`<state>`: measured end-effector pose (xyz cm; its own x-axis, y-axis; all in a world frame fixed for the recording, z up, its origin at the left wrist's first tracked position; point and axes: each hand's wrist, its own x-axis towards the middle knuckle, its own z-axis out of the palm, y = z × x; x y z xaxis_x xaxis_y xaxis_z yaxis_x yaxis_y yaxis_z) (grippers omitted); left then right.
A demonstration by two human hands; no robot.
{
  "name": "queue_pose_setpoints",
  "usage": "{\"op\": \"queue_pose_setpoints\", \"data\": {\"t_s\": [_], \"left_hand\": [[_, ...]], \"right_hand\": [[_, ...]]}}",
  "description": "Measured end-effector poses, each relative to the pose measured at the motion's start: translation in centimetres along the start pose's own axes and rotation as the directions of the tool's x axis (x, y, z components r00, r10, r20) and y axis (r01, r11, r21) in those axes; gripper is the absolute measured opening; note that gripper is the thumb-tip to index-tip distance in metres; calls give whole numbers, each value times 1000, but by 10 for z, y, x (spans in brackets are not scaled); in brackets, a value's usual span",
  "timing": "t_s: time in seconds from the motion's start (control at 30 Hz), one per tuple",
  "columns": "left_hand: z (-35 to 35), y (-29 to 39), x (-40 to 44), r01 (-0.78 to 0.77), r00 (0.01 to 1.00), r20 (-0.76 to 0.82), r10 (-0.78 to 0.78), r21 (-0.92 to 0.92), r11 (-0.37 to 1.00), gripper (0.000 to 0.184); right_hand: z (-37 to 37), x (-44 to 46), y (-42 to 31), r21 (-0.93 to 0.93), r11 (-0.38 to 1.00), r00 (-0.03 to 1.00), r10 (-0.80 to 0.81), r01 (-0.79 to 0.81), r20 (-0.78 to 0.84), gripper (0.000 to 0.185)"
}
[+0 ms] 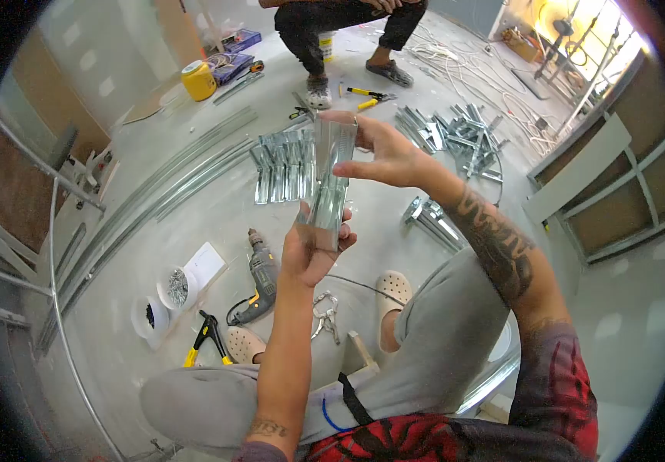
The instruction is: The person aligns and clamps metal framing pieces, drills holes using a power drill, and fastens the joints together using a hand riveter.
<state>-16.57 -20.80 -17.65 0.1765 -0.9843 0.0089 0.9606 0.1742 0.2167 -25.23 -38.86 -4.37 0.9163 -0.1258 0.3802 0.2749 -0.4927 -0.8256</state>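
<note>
Co-worker (340, 46) cut off above lap, metal channel pc (328, 196) btwn both hands, R hand (386, 152) part open, thumb on its edge, fingers partly hidden behind, L hand (311, 254) curled round lower end, dark bits (150, 315) in white tub (162, 322) too small to ID.

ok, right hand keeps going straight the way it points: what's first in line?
The metal piece in the left hand. The right hand's thumb and fingers already seem to be on its upper part. Beyond that, depth is hard to judge.
</note>
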Motion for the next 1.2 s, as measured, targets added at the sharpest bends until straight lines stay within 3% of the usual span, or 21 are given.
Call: {"op": "queue_pose_setpoints", "data": {"t_s": [0.03,0.1,0.23,0.33,0.37,0.43,0.47,0.53,0.7,0.8,0.9,1.2], "left_hand": [[0,-1,1,11,1000,-1,-11,2,1000,57],[2,-2,2,98,985,142,-97,5,995,59],[14,-6,-1,130,978,162,-128,-3,992,58],[14,4,4,38,999,-19,-34,320,947,53],[5,9,3,38,999,-10,-36,314,949,53],[-7,17,-1,-107,974,-137,179,418,902,56],[-9,22,-2,-108,975,-132,176,410,906,56],[2,30,-7,-309,921,30,387,659,685,63],[30,32,-9,-352,883,101,459,788,505,75],[41,27,-8,-314,861,65,504,847,428,72],[33,29,-8,-316,829,9,560,832,456,69],[24,34,-11,-335,810,26,586,840,426,58]], "right_hand": [[0,0,-1,0,1000,1000,4,-4,-10,65],[0,1,-3,182,980,991,59,-81,119,56],[0,4,14,303,950,991,32,-70,130,38],[-5,4,11,478,871,989,147,-113,-32,20],[-9,4,12,469,876,988,150,-117,-32,20],[-17,5,18,436,899,981,111,-32,-156,21],[-20,4,21,427,903,976,131,-45,-174,23],[-23,2,15,409,907,959,197,-100,-203,26],[-25,4,14,362,901,905,340,-237,-254,36],[-20,0,7,384,880,925,354,-280,-138,44],[-18,-1,-1,421,855,939,342,-304,-18,47],[-16,-4,-9,417,846,939,337,-334,69,43]]}}
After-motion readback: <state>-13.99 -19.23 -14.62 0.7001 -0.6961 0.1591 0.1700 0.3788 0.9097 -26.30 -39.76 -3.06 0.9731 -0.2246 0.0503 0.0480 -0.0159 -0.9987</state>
